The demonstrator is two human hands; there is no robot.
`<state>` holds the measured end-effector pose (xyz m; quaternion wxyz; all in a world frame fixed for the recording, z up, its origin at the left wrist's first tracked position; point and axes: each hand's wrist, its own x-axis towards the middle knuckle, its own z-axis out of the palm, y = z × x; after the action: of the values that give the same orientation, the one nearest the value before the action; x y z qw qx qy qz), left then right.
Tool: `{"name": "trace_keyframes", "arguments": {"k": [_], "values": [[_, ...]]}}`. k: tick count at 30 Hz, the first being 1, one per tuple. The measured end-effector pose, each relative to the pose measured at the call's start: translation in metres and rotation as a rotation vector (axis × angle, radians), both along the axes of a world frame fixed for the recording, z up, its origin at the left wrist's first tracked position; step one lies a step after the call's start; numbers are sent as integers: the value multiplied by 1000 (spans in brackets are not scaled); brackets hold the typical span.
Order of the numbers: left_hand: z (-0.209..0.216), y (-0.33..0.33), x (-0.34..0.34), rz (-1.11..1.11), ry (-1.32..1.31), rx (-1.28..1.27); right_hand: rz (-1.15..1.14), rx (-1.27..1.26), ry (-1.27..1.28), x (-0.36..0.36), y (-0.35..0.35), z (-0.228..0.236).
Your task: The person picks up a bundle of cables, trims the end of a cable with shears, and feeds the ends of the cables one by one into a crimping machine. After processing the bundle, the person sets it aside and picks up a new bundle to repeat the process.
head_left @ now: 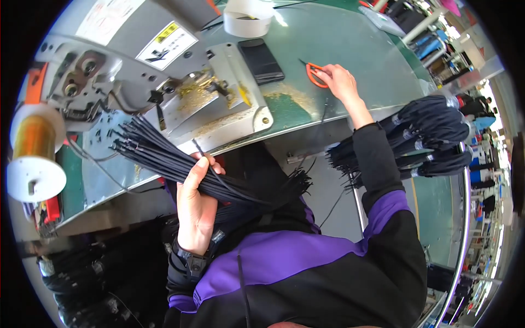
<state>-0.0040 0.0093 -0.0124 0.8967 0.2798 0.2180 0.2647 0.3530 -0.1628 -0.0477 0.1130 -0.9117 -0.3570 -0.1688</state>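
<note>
My left hand [196,210] is closed round a thick bundle of black cords [158,156], held in front of my body at the table's near edge. One cord stands apart from the bundle, by my thumb and fingertips. The bundle's far ends fan out over the table at left; its other ends spread near my lap. Out to the right over the table, my right hand [340,82] has its fingers closed on the orange handle of a pair of scissors [314,76]. The dark tips of the scissors point away from me; the fingers partly cover the handle.
A grey machine [131,60] with a metal base stands at left, brass-coloured shavings on it. A spool [35,142] is beside it. A black phone-like slab [261,60] and a white roll [249,19] lie behind. Tied black cord bundles [432,128] hang at right.
</note>
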Motion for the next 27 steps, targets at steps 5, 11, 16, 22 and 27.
{"name": "trace_keyframes", "arguments": {"k": [5, 11, 16, 22, 27], "values": [[-4, 12, -13, -23, -127, -77, -69, -150, 80, 4, 11, -7], [-15, 31, -25, -79, -297, -171, 580, 470, 1253, -108, 38, 26], [-11, 32, -22, -92, -266, -210, 997, 90, 1127, -192, 82, 46], [-11, 36, -37, -62, -271, -202, 1050, -82, 980, -214, 114, 56], [-12, 44, -49, -171, -377, -281, 1226, -77, 921, -226, 137, 54]]}}
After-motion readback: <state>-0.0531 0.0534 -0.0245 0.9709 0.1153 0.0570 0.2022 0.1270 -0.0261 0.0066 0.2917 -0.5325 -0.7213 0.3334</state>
